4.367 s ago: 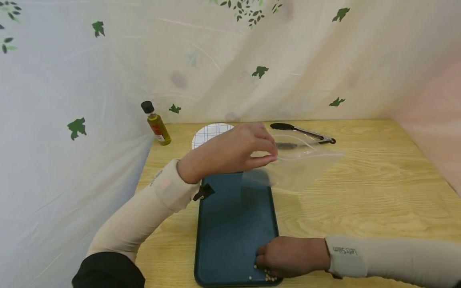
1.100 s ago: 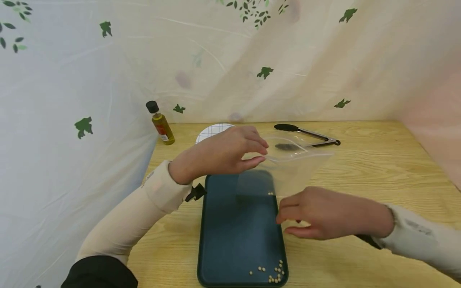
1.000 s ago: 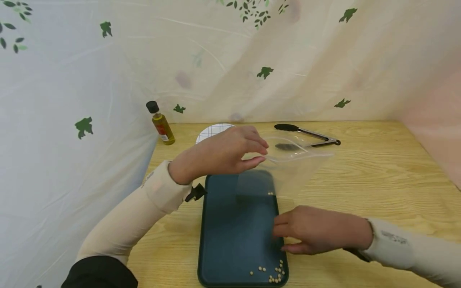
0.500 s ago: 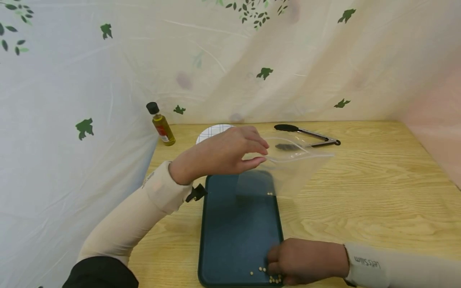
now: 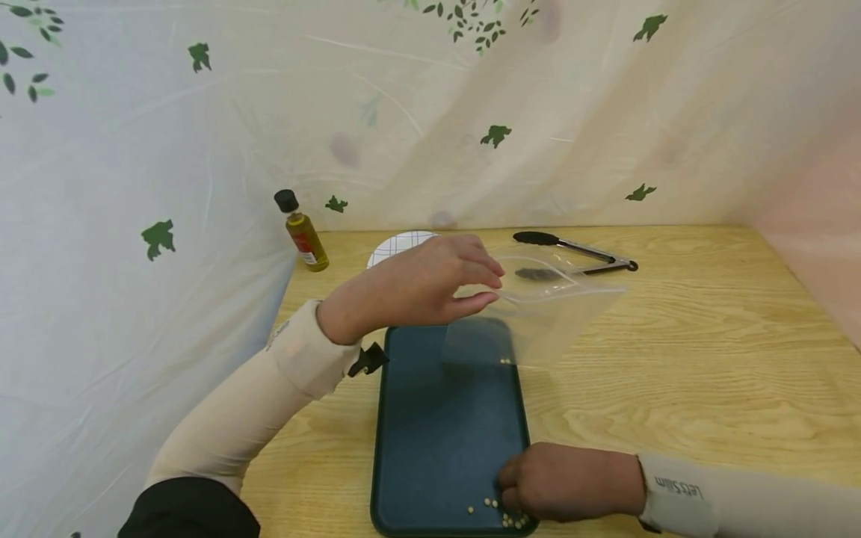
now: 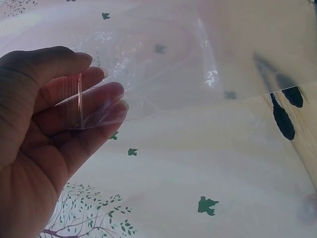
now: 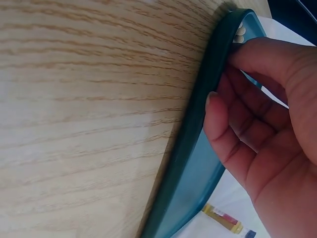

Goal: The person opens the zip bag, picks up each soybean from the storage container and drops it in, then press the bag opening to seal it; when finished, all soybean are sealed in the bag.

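Your right hand (image 5: 572,482) had come back down from beside the bag to the near right corner of the tray, while your left hand had not shifted.

Taking the tray as the landmark, the desk (image 5: 706,351) lay under and all around it. The dark green tray (image 5: 437,426) itself lay lengthwise in front of you, a sensible catch-surface, since its raised rim kept the loose beans from rolling off onto the wood. Above the tray's far end you held the clear plastic bag (image 5: 538,310) up off the desk, mouth uppermost and gaping, probably so that it stayed open to receive things; a couple of beans already sat at its bottom, just over the tray's far right edge. Beyond the tray's far end lay the white checked plate (image 5: 397,245), the black tongs (image 5: 572,250) and, to the far left, the small oil bottle (image 5: 302,232).

Your left hand (image 5: 417,288) pinched the bag's rim, thumb on one side and fingers (image 6: 84,106) closed on the other. Your right-hand fingers (image 7: 257,114) were curled loosely over the tray's rim at the near right corner, beside the small heap of pale beans (image 5: 504,514); whether they already pinched a bean, I could not tell.
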The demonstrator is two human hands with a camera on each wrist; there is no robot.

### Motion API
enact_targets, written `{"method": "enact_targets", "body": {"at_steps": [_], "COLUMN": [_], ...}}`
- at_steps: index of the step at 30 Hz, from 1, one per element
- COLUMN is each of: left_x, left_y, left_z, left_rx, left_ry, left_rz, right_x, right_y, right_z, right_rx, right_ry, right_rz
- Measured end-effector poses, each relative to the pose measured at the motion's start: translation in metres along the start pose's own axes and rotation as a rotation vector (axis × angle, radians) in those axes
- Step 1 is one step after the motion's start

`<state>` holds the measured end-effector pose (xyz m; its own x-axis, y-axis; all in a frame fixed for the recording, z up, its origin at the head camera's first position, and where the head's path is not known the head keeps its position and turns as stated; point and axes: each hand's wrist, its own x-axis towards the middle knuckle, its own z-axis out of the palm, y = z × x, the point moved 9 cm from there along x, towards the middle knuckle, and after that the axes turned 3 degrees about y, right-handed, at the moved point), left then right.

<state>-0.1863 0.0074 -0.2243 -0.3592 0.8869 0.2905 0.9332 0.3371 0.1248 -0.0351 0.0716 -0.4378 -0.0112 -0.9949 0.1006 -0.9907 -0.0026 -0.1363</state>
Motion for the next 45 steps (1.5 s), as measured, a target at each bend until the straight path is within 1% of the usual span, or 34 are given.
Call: {"method": "enact_targets", "body": {"at_steps": [6, 13, 19, 22, 23, 25, 27, 29, 32, 34, 35, 37, 39, 42, 45], "left_x": [0.001, 0.002, 0.003, 0.002, 0.002, 0.0, -0.001, -0.002, -0.002, -0.002, -0.001, 0.0, 0.0, 0.0, 0.001], "left_y": [0.0, 0.001, 0.001, 0.0, 0.0, -0.001, -0.001, -0.001, 0.0, 0.0, 0.0, 0.0, 0.001, 0.001, 0.002], "left_z": [0.0, -0.001, -0.001, -0.001, -0.001, -0.002, -0.003, -0.004, -0.004, -0.003, -0.002, 0.0, 0.001, 0.001, 0.0], "left_rx": [0.001, 0.006, 0.007, 0.003, 0.002, -0.001, -0.005, -0.007, -0.008, -0.004, -0.003, 0.002, 0.004, 0.007, 0.005], "left_ry": [0.002, 0.005, 0.001, 0.002, 0.004, 0.01, 0.019, 0.025, 0.024, 0.018, 0.013, 0.005, 0.002, 0.006, 0.014], "left_rz": [0.001, 0.003, 0.002, 0.001, -0.002, -0.006, -0.006, -0.004, 0.003, 0.003, 0.004, 0.006, 0.008, 0.008, 0.015], "right_x": [0.0, -0.002, -0.003, -0.005, -0.005, -0.008, -0.011, -0.014, -0.022, -0.028, -0.03, -0.032, -0.032, -0.028, -0.025], "right_y": [0.004, 0.008, 0.012, 0.018, 0.021, 0.028, 0.035, 0.04, 0.047, 0.052, 0.056, 0.064, 0.073, 0.085, 0.091], "right_z": [0.0, -0.003, -0.015, -0.03, -0.038, -0.062, -0.097, -0.141, -0.211, -0.249, -0.264, -0.285, -0.296, -0.302, -0.303], "right_rx": [0.017, 0.07, 0.081, 0.095, 0.108, 0.111, 0.101, 0.08, -0.003, -0.077, -0.111, -0.165, -0.195, -0.206, -0.177], "right_ry": [0.001, -0.007, 0.006, 0.014, 0.007, 0.021, 0.057, 0.133, 0.287, 0.371, 0.394, 0.413, 0.414, 0.407, 0.414], "right_rz": [0.035, 0.06, 0.057, 0.073, 0.084, 0.102, 0.116, 0.12, 0.135, 0.156, 0.174, 0.197, 0.213, 0.221, 0.215]}}
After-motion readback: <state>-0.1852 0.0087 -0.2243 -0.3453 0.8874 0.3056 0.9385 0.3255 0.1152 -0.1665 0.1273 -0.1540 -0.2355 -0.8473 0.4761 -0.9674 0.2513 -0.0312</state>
